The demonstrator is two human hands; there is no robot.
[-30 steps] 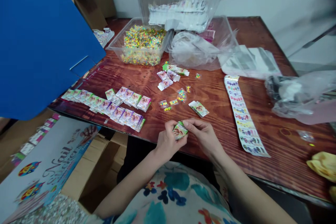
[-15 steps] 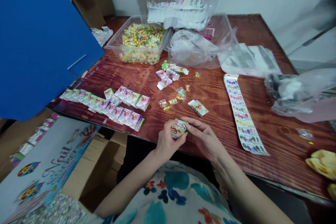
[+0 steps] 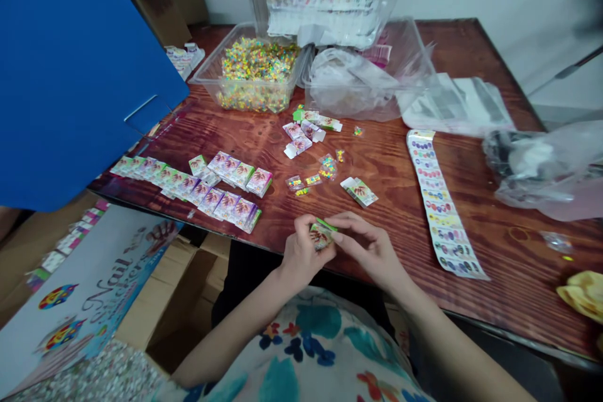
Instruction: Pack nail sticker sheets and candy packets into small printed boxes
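Observation:
Above the table's front edge, my left hand (image 3: pixel 300 254) is closed around a small green-and-white box (image 3: pixel 320 237) with a picture of painted nails. My right hand (image 3: pixel 370 244) pinches the top end of this box, where a green flap shows; part of the box is covered by my fingers. Just beyond my hands lies another small green box (image 3: pixel 360 191) with its end open. Small clear packets of yellow and coloured bits (image 3: pixel 327 166) are scattered nearby. To the left, filled small boxes (image 3: pixel 226 206) stand in overlapping rows.
Flattened-looking boxes (image 3: pixel 304 138) lie mid-table. Behind are a clear tub of coloured packets (image 3: pixel 257 97) and stacked clear tubs (image 3: pixel 353 100). A long sticker strip (image 3: pixel 436 201) lies at right, near plastic bags (image 3: pixel 532 163). A blue panel (image 3: pixel 85 75) blocks the left; an open carton (image 3: pixel 157 282) stands below.
The box's white open end is now covered by its green flap, under my right fingers. My right hand has shifted slightly; the view has moved a little.

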